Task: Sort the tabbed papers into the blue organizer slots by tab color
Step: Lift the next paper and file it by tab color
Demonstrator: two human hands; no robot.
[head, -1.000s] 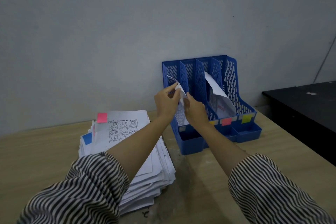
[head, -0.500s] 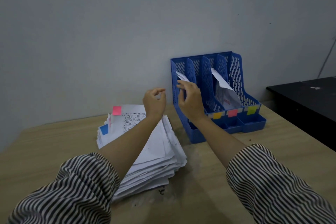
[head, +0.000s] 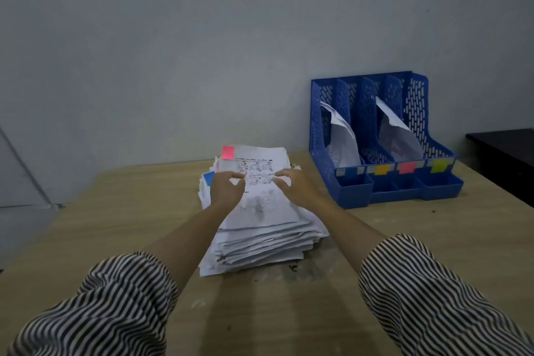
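Observation:
A thick stack of white papers (head: 260, 228) lies on the wooden table in front of me. Its top sheet carries a pink tab (head: 228, 152), and a blue tab (head: 208, 177) sticks out lower on the left. My left hand (head: 226, 189) and my right hand (head: 291, 186) hover over the top sheet with loosely curled fingers, holding nothing. The blue organizer (head: 384, 182) stands to the right against the wall, with blue, orange, pink and yellow labels on its front. One paper (head: 342, 139) leans in the leftmost slot, another paper (head: 397, 133) in the pink-labelled slot.
A grey wall (head: 202, 52) rises just behind the table (head: 289, 312). A dark black surface (head: 502, 150) sits at the far right beyond the table edge. My striped sleeves fill the bottom corners.
Both hands left the organizer, leaving a paper in its leftmost slot, and came back and down over the stack. The view has shifted left.

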